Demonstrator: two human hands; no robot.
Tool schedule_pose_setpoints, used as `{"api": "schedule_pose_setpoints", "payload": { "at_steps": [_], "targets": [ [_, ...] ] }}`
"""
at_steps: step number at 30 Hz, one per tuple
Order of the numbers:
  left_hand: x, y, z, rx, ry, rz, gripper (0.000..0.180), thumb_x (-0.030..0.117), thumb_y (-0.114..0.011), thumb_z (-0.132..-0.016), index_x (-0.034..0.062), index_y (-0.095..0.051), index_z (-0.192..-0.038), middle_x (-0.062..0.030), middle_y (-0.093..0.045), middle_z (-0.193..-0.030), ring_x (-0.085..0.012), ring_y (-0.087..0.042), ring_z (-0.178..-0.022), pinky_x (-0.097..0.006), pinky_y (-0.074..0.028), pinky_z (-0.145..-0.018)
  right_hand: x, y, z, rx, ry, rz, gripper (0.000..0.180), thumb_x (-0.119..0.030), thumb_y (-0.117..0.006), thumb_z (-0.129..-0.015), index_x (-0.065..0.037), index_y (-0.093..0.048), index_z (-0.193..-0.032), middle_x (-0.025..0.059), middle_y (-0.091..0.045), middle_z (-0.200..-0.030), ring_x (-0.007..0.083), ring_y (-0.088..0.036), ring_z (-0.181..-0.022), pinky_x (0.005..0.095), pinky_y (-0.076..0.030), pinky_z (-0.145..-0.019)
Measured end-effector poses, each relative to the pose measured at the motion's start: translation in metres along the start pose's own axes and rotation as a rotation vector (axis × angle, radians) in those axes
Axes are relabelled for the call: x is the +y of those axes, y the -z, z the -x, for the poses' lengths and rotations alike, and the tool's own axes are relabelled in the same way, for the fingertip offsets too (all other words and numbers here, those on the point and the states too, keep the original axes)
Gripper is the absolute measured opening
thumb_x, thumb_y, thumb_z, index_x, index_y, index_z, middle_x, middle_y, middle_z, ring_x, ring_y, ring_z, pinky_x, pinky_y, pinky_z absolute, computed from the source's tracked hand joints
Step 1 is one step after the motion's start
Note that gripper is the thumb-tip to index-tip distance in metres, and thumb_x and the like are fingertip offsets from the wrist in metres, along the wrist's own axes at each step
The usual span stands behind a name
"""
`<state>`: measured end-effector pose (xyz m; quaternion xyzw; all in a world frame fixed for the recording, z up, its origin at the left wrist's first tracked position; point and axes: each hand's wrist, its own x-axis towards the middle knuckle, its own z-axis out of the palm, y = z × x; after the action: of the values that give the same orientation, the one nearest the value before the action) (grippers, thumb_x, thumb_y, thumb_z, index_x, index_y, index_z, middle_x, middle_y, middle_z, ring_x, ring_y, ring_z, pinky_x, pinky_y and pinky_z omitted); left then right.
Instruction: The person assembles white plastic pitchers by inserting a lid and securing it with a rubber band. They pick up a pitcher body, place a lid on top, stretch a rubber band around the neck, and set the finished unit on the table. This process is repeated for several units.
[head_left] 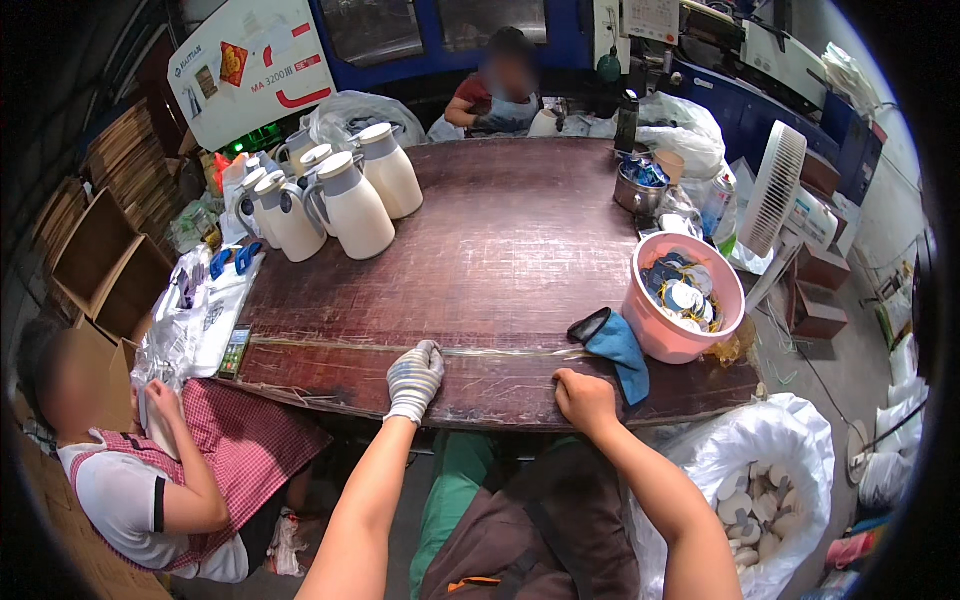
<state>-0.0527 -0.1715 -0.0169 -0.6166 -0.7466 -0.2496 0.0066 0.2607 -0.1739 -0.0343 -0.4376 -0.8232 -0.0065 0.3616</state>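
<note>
Dark, scuffed wood makes up the big workshop table [500,250], with blue machinery behind it at twelve o'clock. At six o'clock, along the near edge, both of the person's hands rest on the tabletop. The left hand [414,378] wears a striped knit work glove; its fingers curl loosely against the wood and grip nothing. The right hand [583,393] is bare, closed into a loose fist on the table edge, and it holds nothing that can be seen. Just beside it, toward three o'clock, a blue cloth [622,350] with a black strip lies draped against a pink plastic bucket [662,335] filled with round white and blue parts. At ten o'clock stands a cluster of cream-coloured vacuum jugs [345,200] with grey collars. A small metal pot [637,190] sits at two o'clock, near a white fan [775,185]. At four o'clock, below the table, an open white sack [790,440] holds pale discs. A seated person in a red checked apron [235,450] works at eight o'clock, another sits at twelve o'clock behind the table.
</note>
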Motion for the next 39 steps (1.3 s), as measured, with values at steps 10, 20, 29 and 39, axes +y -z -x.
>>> {"api": "schedule_pose_setpoints", "payload": {
  "at_steps": [10, 20, 29, 39],
  "targets": [
    [0.0021, 0.0015, 0.0002, -0.031, 0.017, 0.015, 0.022, 0.030, -0.052, -0.093, 0.0139, -0.064, -0.100, -0.0175, -0.069, -0.085, -0.0375, -0.066, -0.081, -0.050, -0.050, -0.072, -0.0015, 0.0032, -0.0003, -0.019, -0.005, 0.003, 0.013, -0.015, -0.065, -0.081, -0.011, -0.062, -0.093, 0.0083, -0.065, -0.070, 0.0254, -0.066, -0.063, 0.0386, -0.051, -0.056],
    [-0.0008, 0.0013, -0.0001, -0.037, 0.016, -0.009, 0.023, 0.031, -0.051, -0.093, 0.0137, -0.064, -0.102, -0.0168, -0.070, -0.086, -0.0373, -0.066, -0.081, -0.050, -0.051, -0.073, -0.0067, 0.0072, -0.0035, -0.026, -0.011, -0.003, 0.011, -0.013, -0.064, -0.082, -0.011, -0.063, -0.092, 0.0090, -0.066, -0.070, 0.0258, -0.066, -0.062, 0.0393, -0.051, -0.056],
    [0.0055, 0.0066, 0.0007, -0.047, 0.029, -0.005, 0.022, 0.029, -0.051, -0.092, 0.0142, -0.064, -0.101, -0.0168, -0.069, -0.086, -0.0368, -0.066, -0.082, -0.049, -0.051, -0.072, -0.0038, 0.0047, -0.0018, -0.003, -0.003, -0.001, 0.010, -0.013, -0.064, -0.081, -0.011, -0.063, -0.091, 0.0085, -0.065, -0.069, 0.0255, -0.065, -0.061, 0.0393, -0.050, -0.055],
    [0.0023, 0.0031, 0.0006, -0.024, 0.016, 0.008, 0.020, 0.030, -0.052, -0.092, 0.0143, -0.064, -0.100, -0.0166, -0.069, -0.086, -0.0367, -0.066, -0.081, -0.049, -0.050, -0.071, -0.0036, 0.0048, -0.0014, -0.037, -0.038, -0.019, 0.010, -0.013, -0.064, -0.082, -0.011, -0.064, -0.092, 0.0098, -0.066, -0.071, 0.0263, -0.066, -0.065, 0.0398, -0.051, -0.058]
  ]
}}
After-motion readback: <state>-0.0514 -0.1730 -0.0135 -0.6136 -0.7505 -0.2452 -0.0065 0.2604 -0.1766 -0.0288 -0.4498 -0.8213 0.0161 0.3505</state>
